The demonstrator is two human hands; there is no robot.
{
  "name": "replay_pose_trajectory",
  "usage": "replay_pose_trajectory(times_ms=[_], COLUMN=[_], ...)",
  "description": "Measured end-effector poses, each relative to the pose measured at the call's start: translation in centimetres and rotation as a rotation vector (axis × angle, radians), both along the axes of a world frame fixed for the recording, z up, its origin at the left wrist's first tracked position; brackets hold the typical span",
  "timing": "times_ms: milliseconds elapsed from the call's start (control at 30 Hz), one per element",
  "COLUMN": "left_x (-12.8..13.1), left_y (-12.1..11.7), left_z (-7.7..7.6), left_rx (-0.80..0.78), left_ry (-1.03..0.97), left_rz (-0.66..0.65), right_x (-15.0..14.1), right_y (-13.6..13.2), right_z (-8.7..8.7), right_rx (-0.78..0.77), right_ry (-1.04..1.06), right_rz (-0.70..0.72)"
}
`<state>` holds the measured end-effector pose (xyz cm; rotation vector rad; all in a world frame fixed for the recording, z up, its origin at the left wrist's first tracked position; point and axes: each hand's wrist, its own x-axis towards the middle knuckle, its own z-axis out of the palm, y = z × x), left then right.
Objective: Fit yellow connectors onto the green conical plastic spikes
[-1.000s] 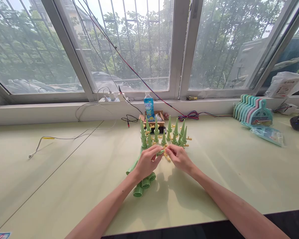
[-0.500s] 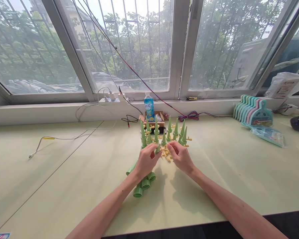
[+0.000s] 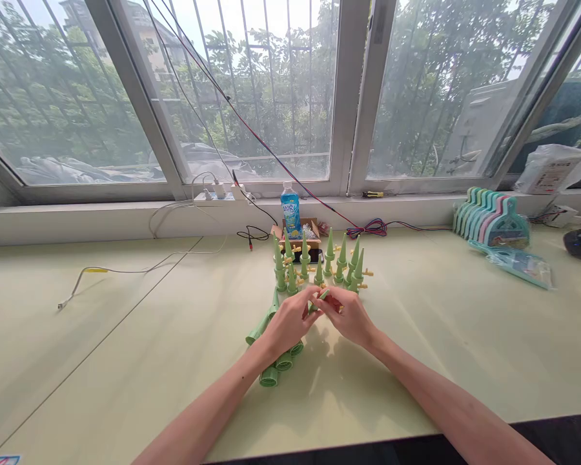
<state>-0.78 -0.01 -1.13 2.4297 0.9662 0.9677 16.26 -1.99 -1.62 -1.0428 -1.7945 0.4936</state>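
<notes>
My left hand (image 3: 286, 321) is closed around a green cone-shaped spike (image 3: 322, 296), whose tip pokes out between the two hands. My right hand (image 3: 349, 314) meets it fingertip to fingertip, pinched at the spike; whatever small piece it holds is hidden. Just beyond the hands, several green spikes (image 3: 319, 258) stand upright in a cluster, with small yellow pegs sticking out of their sides. Under my left wrist lie several green spikes on their sides (image 3: 275, 368), open ends toward me.
A blue-labelled bottle (image 3: 290, 210) and a small cardboard box (image 3: 314, 234) stand behind the cluster by the window sill. Cables (image 3: 140, 265) trail over the left of the pale green table (image 3: 126, 361). Pastel plastic items (image 3: 491, 216) are stacked at the right.
The hands parted slightly half a second ago, showing loose yellow pegs between them, then closed together again over the spike. The view shifted a little.
</notes>
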Motion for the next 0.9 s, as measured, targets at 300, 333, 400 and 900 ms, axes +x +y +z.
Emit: replay_pose_trajectory(times_ms=[300,333,400,900], left_x=[-0.1,-0.1,-0.2,-1.0], left_y=[0.1,0.2,0.4,1.2], left_z=[0.7,0.8,0.8,1.3], left_rx=[0.044,0.061,0.087,0.046], left_ry=[-0.057,-0.084,-0.144,-0.211], left_rz=[0.074,0.103,0.181,0.442], right_x=[0.4,0.4,0.5,1.3], right_y=[0.2,0.2,0.3,2.6], right_z=[-0.1,-0.1,-0.1,3.6], right_rx=[-0.003,0.007,0.037,0.248], right_ry=[0.065,0.068,0.057,-0.137], right_rz=[-0.073,-0.103,-0.167,-0.323])
